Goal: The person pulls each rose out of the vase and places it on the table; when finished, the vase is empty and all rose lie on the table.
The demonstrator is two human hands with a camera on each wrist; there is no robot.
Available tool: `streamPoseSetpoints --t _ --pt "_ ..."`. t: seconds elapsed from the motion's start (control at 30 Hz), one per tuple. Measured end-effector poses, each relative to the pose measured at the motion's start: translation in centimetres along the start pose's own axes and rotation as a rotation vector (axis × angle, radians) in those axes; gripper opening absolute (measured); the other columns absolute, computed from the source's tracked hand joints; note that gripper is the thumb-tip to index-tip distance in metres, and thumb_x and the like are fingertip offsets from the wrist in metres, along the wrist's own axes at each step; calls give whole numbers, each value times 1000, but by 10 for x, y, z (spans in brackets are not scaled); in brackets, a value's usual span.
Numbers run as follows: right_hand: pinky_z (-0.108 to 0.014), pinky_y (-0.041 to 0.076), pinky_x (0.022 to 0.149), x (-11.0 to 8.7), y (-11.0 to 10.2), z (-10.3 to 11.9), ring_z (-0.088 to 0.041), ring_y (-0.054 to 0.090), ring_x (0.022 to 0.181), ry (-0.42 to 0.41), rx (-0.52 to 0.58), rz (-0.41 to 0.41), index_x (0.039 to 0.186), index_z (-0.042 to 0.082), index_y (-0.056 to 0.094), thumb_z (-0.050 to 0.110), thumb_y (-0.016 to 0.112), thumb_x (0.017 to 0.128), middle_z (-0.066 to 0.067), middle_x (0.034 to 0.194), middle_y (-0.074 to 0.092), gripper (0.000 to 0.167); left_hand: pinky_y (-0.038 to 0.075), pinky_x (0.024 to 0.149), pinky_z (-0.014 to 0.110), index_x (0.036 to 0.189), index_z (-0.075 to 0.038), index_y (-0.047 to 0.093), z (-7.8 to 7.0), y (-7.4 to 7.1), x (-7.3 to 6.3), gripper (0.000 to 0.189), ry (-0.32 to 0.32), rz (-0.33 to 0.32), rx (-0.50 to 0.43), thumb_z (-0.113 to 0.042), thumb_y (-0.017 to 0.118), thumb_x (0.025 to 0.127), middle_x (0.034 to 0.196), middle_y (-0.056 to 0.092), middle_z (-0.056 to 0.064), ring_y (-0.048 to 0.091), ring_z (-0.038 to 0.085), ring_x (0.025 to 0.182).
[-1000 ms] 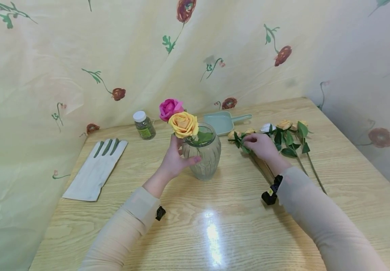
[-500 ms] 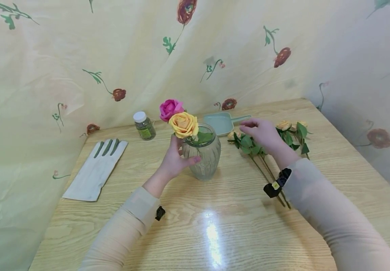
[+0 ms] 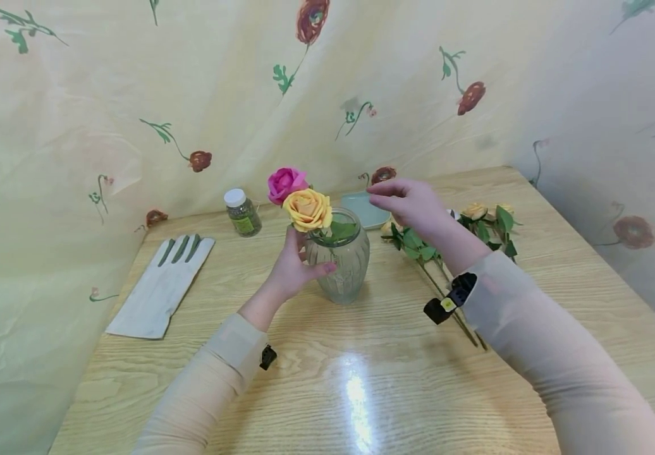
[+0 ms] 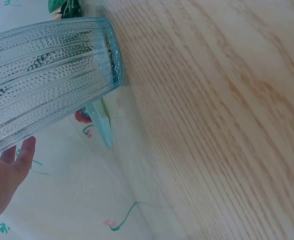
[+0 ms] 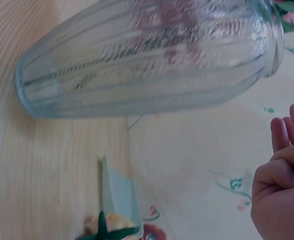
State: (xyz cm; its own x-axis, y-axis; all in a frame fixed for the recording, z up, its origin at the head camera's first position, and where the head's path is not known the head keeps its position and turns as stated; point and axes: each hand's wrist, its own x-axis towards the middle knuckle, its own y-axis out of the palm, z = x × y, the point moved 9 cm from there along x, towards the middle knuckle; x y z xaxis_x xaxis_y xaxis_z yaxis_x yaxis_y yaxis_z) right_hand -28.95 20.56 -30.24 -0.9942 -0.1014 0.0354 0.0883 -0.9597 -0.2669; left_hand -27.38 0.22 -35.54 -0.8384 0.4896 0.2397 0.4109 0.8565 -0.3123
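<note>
A ribbed clear glass vase (image 3: pixel 341 275) stands upright on the table, with a yellow rose (image 3: pixel 308 210) and a magenta rose (image 3: pixel 286 184) in it leaning left over its rim. My left hand (image 3: pixel 296 268) holds the vase from its left side, thumb across the front and fingers behind. In the left wrist view only part of that hand (image 4: pixel 9 172) shows below the glass. My right hand (image 3: pixel 410 202) hovers right of the vase, above rim height and apart from it. Its fingers are loosely bent and nothing shows between them, also in the right wrist view (image 5: pixel 281 187).
Several roses (image 3: pixel 413 243) with leafy stems lie right of the vase, partly under my right forearm. A pale green dustpan (image 3: pixel 356 202) lies behind the vase. A white-lidded jar (image 3: pixel 242 213) and a white glove (image 3: pixel 162 284) are at left. Floral cloth hangs behind the table.
My right hand has lifted off the leaves of the lying roses and moved up and left toward the vase, carrying nothing visible. The left hand and the vase have stayed in place.
</note>
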Motion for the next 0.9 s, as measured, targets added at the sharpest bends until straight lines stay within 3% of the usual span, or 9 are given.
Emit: streamPoseSetpoints --t 0.13,0.23,0.37,0.43,0.5,0.77,0.9 --pt "-26 28 44 2 15 16 -11 28 43 -26 0 41 119 10 63 26 66 89 0 82 53 34 33 101 55 146 -20 6 1 -1 -1 113 -18 3 3 -63 73 66 149 22 9 29 33 132" --pt "-25 31 46 5 26 25 -10 34 47 -49 -34 69 118 9 64 25 67 89 -2 103 59 33 32 102 54 147 -22 6 0 -2 -1 107 -30 11 -2 -51 76 71 150 21 8 28 32 133" --pt "-27 45 68 7 41 35 -13 53 77 -89 -75 112 118 7 64 22 68 88 -5 114 61 34 31 102 53 148 -23 4 -1 -1 0 100 -41 27 -14 -27 77 79 151 20 8 27 31 134" --pt "-33 46 82 7 49 39 -17 54 95 -114 -84 139 119 6 63 21 67 88 -7 114 61 35 30 103 54 148 -23 2 -1 -1 1 100 -42 37 -23 -17 75 81 152 19 9 26 32 135" --pt "-36 46 86 8 55 41 -22 54 98 -132 -74 164 120 5 63 18 67 88 -8 114 60 34 30 103 55 148 -22 0 -1 -1 1 100 -44 44 -29 -11 74 82 153 16 10 23 32 136" --pt "-35 46 85 14 66 41 -21 53 100 -139 -94 187 120 5 63 15 66 89 -9 112 61 33 31 103 53 148 -23 1 5 -2 3 103 -50 56 -48 -26 77 79 153 16 9 23 30 137" --pt "-37 45 89 16 71 42 -22 53 104 -117 -102 196 121 4 62 15 66 89 -10 114 60 34 32 102 53 148 -24 2 4 -2 3 100 -46 48 -42 -20 76 80 152 18 9 25 31 136"
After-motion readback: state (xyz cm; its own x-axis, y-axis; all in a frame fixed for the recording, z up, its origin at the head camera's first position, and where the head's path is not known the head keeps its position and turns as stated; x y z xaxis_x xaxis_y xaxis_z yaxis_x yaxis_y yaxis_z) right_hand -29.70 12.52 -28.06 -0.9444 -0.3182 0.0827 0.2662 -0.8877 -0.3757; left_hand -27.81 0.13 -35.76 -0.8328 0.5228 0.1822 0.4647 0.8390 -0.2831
